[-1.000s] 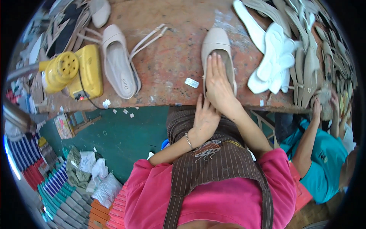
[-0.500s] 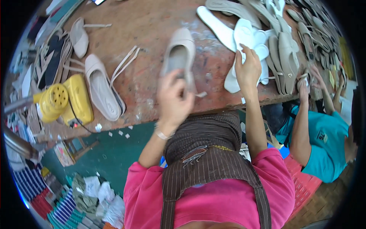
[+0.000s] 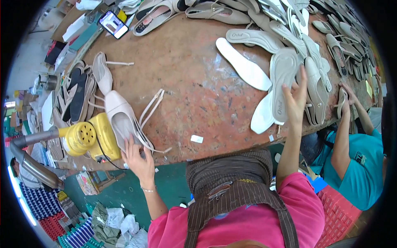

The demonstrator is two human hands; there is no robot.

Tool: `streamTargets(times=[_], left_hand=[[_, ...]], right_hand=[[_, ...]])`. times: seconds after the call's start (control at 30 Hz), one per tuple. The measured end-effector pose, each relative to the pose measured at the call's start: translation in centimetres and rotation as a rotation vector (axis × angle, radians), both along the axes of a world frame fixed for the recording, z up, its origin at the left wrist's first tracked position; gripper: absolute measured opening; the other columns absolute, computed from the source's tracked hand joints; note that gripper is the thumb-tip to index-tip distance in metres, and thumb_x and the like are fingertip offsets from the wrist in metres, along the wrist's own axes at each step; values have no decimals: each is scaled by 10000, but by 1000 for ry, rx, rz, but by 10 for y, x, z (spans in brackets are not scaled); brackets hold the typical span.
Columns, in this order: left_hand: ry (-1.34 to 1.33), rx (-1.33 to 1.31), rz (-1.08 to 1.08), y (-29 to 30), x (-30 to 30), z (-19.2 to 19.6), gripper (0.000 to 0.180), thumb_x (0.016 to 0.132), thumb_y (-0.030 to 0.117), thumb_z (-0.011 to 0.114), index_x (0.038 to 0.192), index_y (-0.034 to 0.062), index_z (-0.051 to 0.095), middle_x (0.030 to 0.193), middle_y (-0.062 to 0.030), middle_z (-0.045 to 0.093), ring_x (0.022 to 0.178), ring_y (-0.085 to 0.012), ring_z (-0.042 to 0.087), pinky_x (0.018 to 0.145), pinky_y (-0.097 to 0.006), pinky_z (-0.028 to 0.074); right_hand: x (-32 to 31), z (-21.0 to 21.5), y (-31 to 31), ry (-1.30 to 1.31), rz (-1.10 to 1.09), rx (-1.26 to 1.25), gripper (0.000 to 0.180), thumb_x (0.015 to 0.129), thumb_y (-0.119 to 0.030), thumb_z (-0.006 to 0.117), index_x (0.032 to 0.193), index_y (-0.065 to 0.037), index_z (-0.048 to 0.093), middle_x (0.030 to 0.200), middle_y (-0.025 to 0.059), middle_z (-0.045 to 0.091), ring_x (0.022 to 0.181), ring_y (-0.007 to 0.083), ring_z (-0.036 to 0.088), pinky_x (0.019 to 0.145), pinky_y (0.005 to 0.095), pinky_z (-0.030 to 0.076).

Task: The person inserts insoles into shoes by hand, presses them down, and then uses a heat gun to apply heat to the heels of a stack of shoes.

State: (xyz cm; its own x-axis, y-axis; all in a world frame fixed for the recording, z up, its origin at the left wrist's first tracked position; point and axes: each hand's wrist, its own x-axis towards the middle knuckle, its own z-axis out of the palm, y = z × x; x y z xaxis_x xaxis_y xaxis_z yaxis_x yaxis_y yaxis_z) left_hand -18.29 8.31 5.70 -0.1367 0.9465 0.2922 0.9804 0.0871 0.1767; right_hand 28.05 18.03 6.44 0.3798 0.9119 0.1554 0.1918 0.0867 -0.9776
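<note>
Worn brown worktable [image 3: 198, 95], surface scuffed and blotched with pale glue marks, filled most of the view. Far and right edges were heaped with flat beige and grey sandal soles [image 3: 331, 45], long ovals, overlapping. A co-worker in a teal shirt [image 3: 359, 165] leaned at the right edge, one hand among the soles.

Left edge: yellow plastic heat blower [image 3: 89, 138], round perforated face, black cord trailing. Just beside it lay a pale cream slingback shoe [image 3: 122, 120], smooth upper, thin straps splayed across the wood. Left hand [image 3: 138, 159] rested at its heel end, fingers loosely spread over the shoe's rim and straps; pressing or gripping, could not tell.

Right hand [image 3: 295, 101] reached out, fingers extended and open, laid flat on a grey padded insole [image 3: 283, 82] with stitched border. White smooth insole [image 3: 244, 70] lay just left, another [image 3: 262, 115] below it, at the table's near edge. Small white paper scrap [image 3: 197, 139] lay alone near the front edge.
</note>
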Motion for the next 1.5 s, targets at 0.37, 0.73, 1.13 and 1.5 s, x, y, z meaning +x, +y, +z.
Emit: streamTargets(times=[0.37,0.73,1.13,1.5], left_hand=[[-108,217,-725,288,163,69,464,775,80,654,1226,-3,585,1252,-202,582,1180,-354,540,1007,-410,436],[-4,125,-750,427,255,-9,315,715,186,798,1003,93,709,1061,-126,636,1078,-295,585,914,-482,434],[-177,116,-919,294,168,12,358,736,-42,567,985,148,742,943,-119,570,899,-327,562,800,-403,475],[-63,-274,-806,-35,119,-9,74,667,79,650,718,80,705,1177,-124,595,1103,-298,542,965,-454,412]], right_hand=[[0,-17,-26,984,376,155,435,861,-178,707,1195,40,531,1208,194,617,1077,363,620,730,417,573],[-13,-9,-23,877,234,-538,404,823,-113,609,1184,71,610,983,175,704,786,224,700,736,321,562],[-68,21,-59,1111,357,-33,643,1002,-332,477,1493,7,240,1355,247,497,1009,276,599,898,434,495],[-72,31,-58,-734,611,187,388,862,-151,595,1235,-59,649,1243,142,597,1071,272,561,959,386,411]])
